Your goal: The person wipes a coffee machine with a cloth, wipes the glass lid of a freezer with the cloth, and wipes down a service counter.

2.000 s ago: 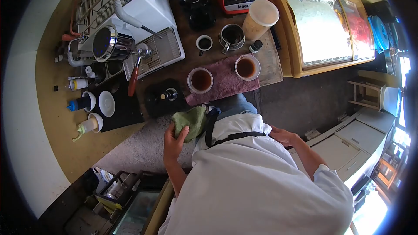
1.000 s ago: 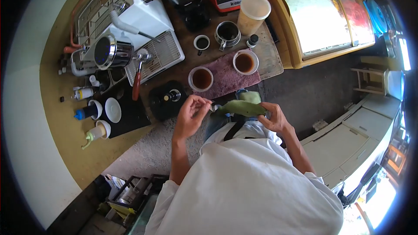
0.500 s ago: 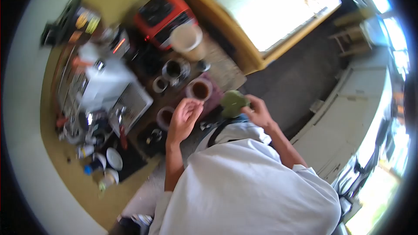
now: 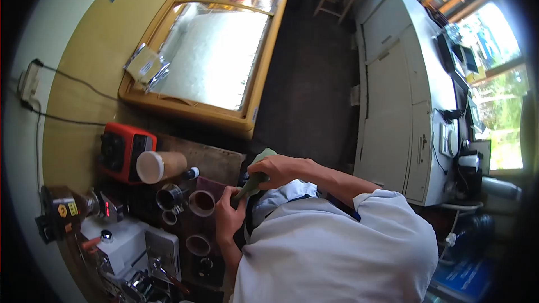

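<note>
A green cloth (image 4: 259,179) is bunched between my two hands, close to my waist. My right hand (image 4: 276,169) grips its upper part with curled fingers. Lower down, my left hand (image 4: 229,213) is closed at the cloth's lower end; anything else inside it is hidden. Left of my hands, one cup of brown liquid (image 4: 202,203) stands near the edge of a dark red towel (image 4: 212,188). A second cup (image 4: 197,244) stands below it. A metal pitcher (image 4: 169,197) and a small cup (image 4: 169,217) are beside them.
A red blender base (image 4: 128,151), a tall lidded container (image 4: 161,166) and a small dark bottle (image 4: 192,173) stand on the counter. The white coffee machine (image 4: 120,247) is at lower left. A wood-framed glass case (image 4: 213,56) is above; white cabinets (image 4: 387,112) line the right side.
The view has swung toward the right, so the counter now lies at lower left. My hands, apart with the cloth in the right one half a second ago, have come together at the cloth.
</note>
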`<move>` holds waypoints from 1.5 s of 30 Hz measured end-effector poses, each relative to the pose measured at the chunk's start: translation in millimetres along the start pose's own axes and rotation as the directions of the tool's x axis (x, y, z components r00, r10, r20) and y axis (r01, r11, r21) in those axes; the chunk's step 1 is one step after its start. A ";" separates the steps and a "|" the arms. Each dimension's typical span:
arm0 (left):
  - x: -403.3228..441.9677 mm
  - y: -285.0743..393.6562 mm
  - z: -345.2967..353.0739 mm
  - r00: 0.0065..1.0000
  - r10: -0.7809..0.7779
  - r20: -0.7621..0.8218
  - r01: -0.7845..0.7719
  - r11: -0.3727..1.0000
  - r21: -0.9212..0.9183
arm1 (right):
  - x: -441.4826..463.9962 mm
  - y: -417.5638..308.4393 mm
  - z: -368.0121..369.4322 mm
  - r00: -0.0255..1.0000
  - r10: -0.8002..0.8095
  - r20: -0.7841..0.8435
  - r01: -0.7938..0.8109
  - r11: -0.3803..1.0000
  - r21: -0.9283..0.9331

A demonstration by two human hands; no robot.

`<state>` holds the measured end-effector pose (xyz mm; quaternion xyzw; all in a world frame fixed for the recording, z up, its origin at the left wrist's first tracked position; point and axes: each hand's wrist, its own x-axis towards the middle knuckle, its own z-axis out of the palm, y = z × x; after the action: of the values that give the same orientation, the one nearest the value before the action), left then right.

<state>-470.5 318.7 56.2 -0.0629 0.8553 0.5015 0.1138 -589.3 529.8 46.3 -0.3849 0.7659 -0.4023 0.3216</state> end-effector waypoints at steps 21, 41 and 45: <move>13.9 -0.3 78.7 1.000 -0.029 0.000 0.029 0.986 -0.166 | -103.5 68.7 -9.2 0.867 0.190 -0.461 -0.306 0.932 -0.192; 259.2 159.6 247.6 0.907 0.298 0.298 -0.237 0.945 -0.224 | -271.9 184.5 -147.5 0.285 0.358 -0.889 -0.228 0.926 0.300; 301.7 190.7 303.0 0.842 0.338 0.420 -0.250 0.935 -0.250 | -315.4 192.3 -147.2 0.078 0.369 -0.926 -0.317 0.890 0.327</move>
<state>-764.5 678.2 -3.4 0.1787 0.7534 0.5909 0.2264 -614.3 924.8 7.0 0.1595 0.8489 -0.4808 -0.1507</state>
